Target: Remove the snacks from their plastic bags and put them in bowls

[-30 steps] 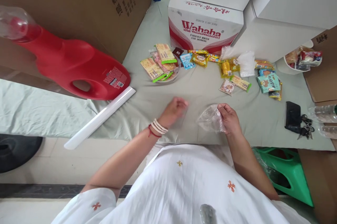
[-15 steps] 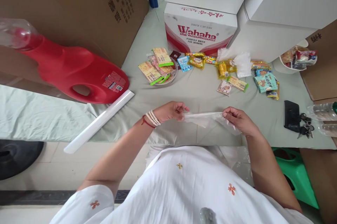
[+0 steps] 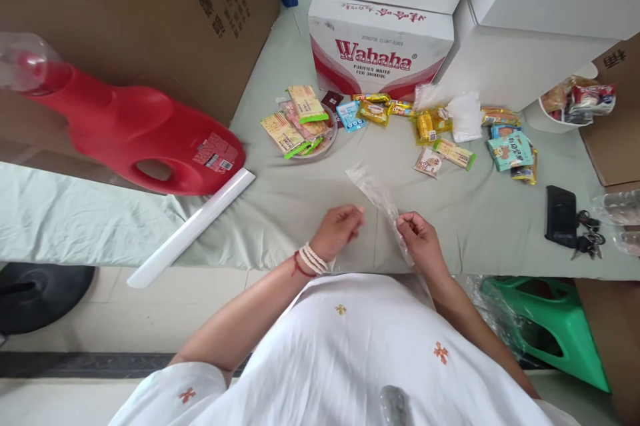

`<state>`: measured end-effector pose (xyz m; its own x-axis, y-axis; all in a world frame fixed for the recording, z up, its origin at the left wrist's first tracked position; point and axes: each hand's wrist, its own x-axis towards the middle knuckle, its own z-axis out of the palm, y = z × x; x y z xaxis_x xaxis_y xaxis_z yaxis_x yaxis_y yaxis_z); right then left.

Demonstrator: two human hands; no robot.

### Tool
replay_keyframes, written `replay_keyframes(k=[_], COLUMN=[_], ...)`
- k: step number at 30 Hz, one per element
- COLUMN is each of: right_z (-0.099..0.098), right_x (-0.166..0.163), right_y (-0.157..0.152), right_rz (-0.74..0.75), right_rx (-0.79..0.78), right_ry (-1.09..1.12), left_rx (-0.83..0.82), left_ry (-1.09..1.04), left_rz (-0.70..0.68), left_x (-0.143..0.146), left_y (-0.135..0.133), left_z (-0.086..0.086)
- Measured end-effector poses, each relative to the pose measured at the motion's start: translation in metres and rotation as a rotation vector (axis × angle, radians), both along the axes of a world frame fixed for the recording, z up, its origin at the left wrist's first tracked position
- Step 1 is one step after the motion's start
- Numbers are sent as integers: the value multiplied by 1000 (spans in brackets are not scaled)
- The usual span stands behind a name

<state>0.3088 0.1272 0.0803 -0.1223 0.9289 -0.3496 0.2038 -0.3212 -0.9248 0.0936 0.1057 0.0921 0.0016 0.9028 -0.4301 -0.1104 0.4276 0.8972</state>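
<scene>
Between my right thumb and fingers is a clear plastic bag [image 3: 376, 194], crumpled into a narrow strip that slants up and left over the cloth. My right hand [image 3: 419, 234] pinches it near its lower half. To its left, my left hand [image 3: 341, 229] is closed with curled fingers, apart from the bag, and nothing shows in it. Beyond the hands, a round clear tub [image 3: 327, 146] has several wrapped snacks piled on it. A small square packet [image 3: 428, 163] and a yellow-green wrapped biscuit [image 3: 455, 153] lie farther back on the right.
A large red detergent bottle [image 3: 150, 123] and a white strip [image 3: 193, 229] lie on the left. At the back stand a Wahaha box [image 3: 380, 56] and folded white plastic bags [image 3: 465, 116]. On the right are a snack-filled white cup [image 3: 555, 113], black wallet [image 3: 560, 216] and keys [image 3: 590, 239].
My left hand has let go of the bag's end and moved down slightly. The right hand has moved left, and the bag has turned from level to a steep slant.
</scene>
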Motion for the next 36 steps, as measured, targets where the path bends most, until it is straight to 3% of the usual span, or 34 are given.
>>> replay_keyframes(k=[3, 7, 13, 15, 17, 20, 22, 24, 27, 32, 36], right_z=[4, 6, 2, 3, 4, 3, -1, -4, -6, -3, -9], right_x=[-6, -8, 9, 17, 22, 23, 21, 18, 12, 10, 21], right_y=[-16, -27, -13, -7, -5, -7, -11, -15, -18, -23, -20], right_rz=[91, 159, -196, -247, -240, -175, -109, -41, 49, 151, 103], right_rx=[175, 311, 35, -40, -69, -37, 34, 140, 331, 510, 331], right_ry=[-150, -218, 129, 204, 201, 123, 28, -94, -271, -394, -266], left_rx=[-118, -28, -108, -150, -121, 118, 338, 467, 434, 228, 178], left_ry=[-88, -46, -434, -450, -268, 278, 486, 456, 405, 439, 326], left_rz=[-16, 92, 224, 257, 312, 404, 299, 70, -132, -224, -232], left_x=[35, 50, 33, 23, 14, 6, 8, 18, 43, 74, 74], left_y=[-2, 16, 23, 22, 20, 14, 11, 12, 29, 68, 77], left_z=[-12, -24, -30, -33, -36, -31, -20, -9, -3, -33, -58])
